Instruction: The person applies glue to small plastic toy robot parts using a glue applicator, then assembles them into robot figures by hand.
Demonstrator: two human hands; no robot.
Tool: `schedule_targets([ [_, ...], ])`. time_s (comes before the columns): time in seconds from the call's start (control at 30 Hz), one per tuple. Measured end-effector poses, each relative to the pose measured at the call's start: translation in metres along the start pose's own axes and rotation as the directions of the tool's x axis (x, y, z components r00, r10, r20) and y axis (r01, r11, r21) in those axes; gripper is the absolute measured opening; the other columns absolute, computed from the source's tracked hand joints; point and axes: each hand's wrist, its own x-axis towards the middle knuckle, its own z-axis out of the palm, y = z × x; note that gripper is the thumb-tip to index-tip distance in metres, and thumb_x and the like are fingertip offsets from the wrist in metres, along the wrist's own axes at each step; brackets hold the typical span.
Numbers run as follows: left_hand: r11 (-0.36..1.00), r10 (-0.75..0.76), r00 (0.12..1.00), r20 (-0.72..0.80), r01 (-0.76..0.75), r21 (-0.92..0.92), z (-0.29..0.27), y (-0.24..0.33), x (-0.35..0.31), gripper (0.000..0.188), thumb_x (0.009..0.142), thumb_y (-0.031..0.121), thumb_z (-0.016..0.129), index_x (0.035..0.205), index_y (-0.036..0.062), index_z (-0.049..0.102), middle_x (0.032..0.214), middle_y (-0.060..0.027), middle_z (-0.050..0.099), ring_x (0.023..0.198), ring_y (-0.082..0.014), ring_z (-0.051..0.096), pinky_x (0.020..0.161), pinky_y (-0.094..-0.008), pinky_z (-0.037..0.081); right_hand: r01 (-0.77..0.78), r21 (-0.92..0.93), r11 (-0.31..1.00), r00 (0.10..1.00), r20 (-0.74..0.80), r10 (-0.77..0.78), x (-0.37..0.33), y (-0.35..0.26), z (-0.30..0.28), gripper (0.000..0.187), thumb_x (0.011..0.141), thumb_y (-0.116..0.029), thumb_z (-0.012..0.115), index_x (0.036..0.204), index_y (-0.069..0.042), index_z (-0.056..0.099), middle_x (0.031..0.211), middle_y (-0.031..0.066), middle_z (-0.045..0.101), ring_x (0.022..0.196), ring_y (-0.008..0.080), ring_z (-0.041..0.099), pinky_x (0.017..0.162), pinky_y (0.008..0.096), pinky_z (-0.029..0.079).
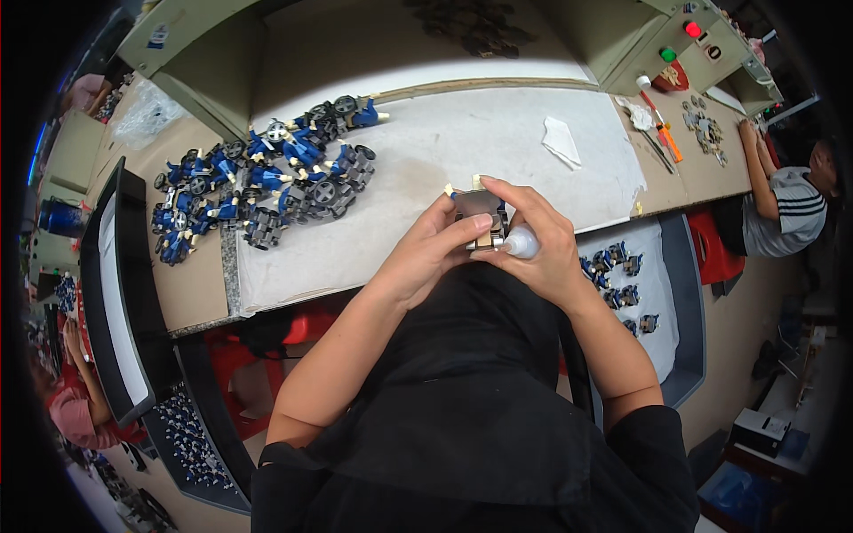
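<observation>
Close in front of my body, my left hand [437,238] grips a small toy figure in a wheelchair [474,204], its thumb lying across the grey part. Cream-coloured bits and a little blue stick out above the fingers. My right hand [544,233] closes round a small white squeeze bottle [521,242], its narrow end toward the toy. The right index finger also reaches over the toy's top. Fingers hide much of the toy and the bottle's tip. Beyond my left hand, similar blue figures with grey wheelchairs [324,191] lie heaped on the white-covered bench [409,115].
A torn white paper [561,144] lies on the bench. Orange-handled tools [668,142] and small metal-coloured parts [705,133] sit at the right. Below, a grey tray [691,333] holds several figures. A black tray [124,293] stands left. Co-workers sit at both sides.
</observation>
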Motion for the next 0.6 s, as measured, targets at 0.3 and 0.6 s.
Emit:
schedule_targets([
  [0.3,0.845,0.381,0.909,0.166,-0.416,0.335,-0.009,-0.031,0.004,0.077,0.081,0.016,0.065,0.141,0.0121,0.018,0.131,-0.0115,0.037,0.115,-0.0224,0.045,0.09,-0.0345,0.043,-0.204,0.156,0.967,0.974,-0.067,0.216,-0.022,0.012,0.003,0.07,0.056,-0.009,0.08,0.121,-0.009,0.052,0.11,0.0105,0.06,0.073,0.0171,0.058,0.067,0.0266,0.048],
  [0.6,0.829,0.309,0.919,0.245,-0.386,0.403,-0.014,-0.029,0.003,0.08,0.072,0.009,0.074,0.138,0.0098,0.028,0.129,-0.0099,0.041,0.113,-0.0207,0.048,0.092,-0.0359,0.043,-0.216,0.23,0.949,0.975,0.002,0.222,-0.029,0.016,0.007,0.069,0.056,-0.004,0.076,0.12,-0.006,0.052,0.099,0.0119,0.061,0.062,0.0134,0.054,0.061,0.025,0.046],
])
